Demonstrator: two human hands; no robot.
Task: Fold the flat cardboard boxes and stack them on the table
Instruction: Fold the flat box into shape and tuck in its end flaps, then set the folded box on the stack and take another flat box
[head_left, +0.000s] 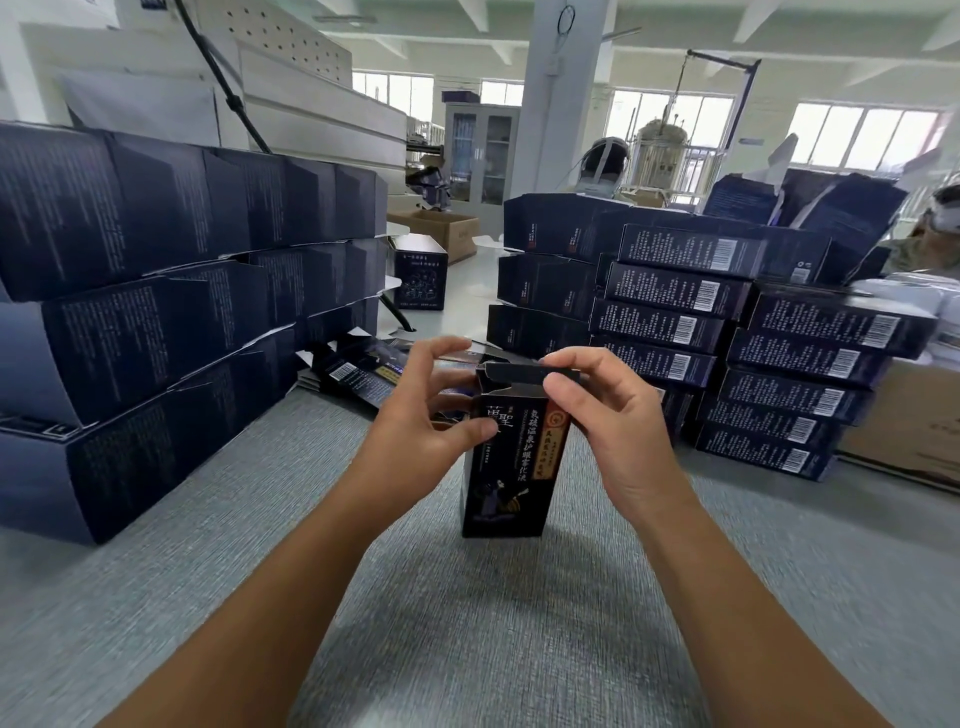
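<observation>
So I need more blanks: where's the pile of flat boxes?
Head view, left of centre: the flat boxes lie just beyond the left hand and held box, at the foot of the left stack.

Grey table: left stack of folded boxes, right stack, flat boxes between, at back.

dark navy box, grey table

One left hand, one right hand, one held box, one glass-doored cabinet.
</observation>
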